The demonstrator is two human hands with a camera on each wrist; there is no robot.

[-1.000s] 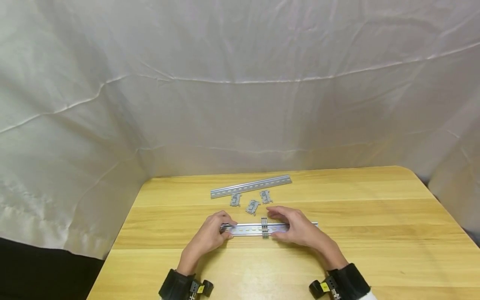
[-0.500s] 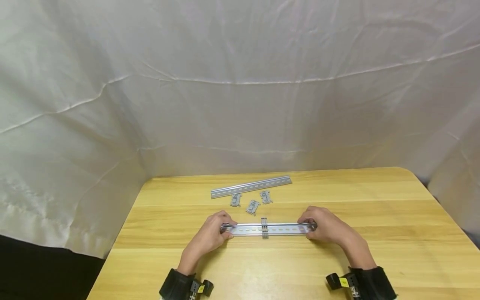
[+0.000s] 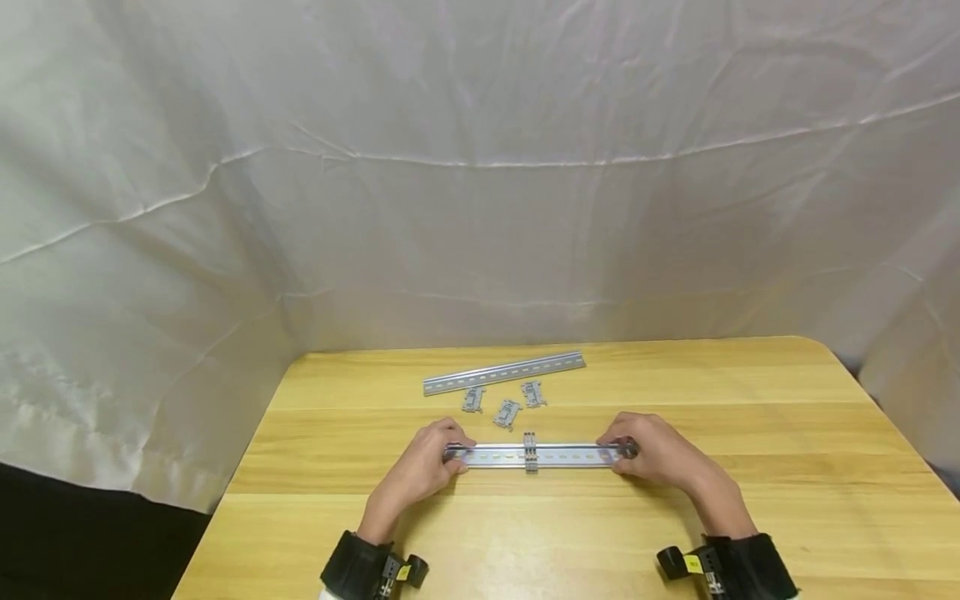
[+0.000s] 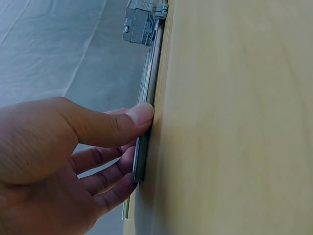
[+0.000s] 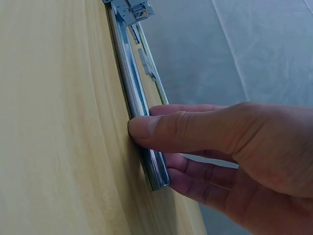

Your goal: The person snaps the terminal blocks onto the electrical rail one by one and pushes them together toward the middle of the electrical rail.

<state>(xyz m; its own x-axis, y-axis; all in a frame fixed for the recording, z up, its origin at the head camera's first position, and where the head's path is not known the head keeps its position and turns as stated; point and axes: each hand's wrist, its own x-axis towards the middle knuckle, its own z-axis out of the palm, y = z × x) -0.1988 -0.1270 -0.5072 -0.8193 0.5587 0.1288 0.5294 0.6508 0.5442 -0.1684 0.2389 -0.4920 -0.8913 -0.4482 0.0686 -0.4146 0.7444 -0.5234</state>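
A slotted metal DIN rail (image 3: 495,456) lies crosswise on the table, with a small group of grey terminal blocks (image 3: 531,452) seated across it near its middle. My left hand (image 3: 422,462) grips the rail's left end, thumb on the near edge and fingers on the far edge; the left wrist view shows the thumb (image 4: 139,115) pressed to the metal. At the opposite end my right hand (image 3: 651,450) holds the rail the same way, its thumb (image 5: 144,128) on the near edge in the right wrist view.
Behind the held rail lie three loose grey terminal blocks (image 3: 507,413). Farther back a second slotted rail (image 3: 504,372) rests at a slight slant. The wooden table (image 3: 750,433) meets a hanging pale cloth (image 3: 480,233) at its far edge.
My right hand has moved rightward from beside the mounted terminal blocks to the rail's right end and taken hold of it. The left hand keeps its grip on the left end.
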